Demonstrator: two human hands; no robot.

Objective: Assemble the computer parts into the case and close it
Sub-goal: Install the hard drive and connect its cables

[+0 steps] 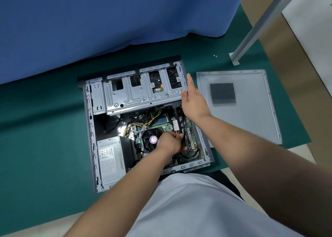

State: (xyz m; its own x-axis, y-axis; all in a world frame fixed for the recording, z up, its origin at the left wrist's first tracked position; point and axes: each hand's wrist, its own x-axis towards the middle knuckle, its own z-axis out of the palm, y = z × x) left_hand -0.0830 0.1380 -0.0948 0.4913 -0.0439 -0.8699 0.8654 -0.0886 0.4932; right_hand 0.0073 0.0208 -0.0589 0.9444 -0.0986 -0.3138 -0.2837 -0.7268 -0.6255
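Note:
The open grey computer case (89, 128) lies flat on a green mat. Inside sit the motherboard (190, 128), a CPU fan (150, 139) with a purple sticker and a grey power supply (111, 157). A metal drive cage (142, 91) spans the case's far half, tilted up. My right hand (194, 98) rests on the cage's right end, thumb hooked on its edge and fingers straight. My left hand (170, 142) reaches in beside the fan and pinches a black cable (183, 128) over the motherboard. The grey side panel (251, 114) lies flat to the right of the case.
Two small screws (215, 55) lie on the mat beyond the panel. A metal post with a foot plate (234, 59) stands at the far right. A blue cloth (107, 21) hangs behind the case. The mat's front edge is near my body.

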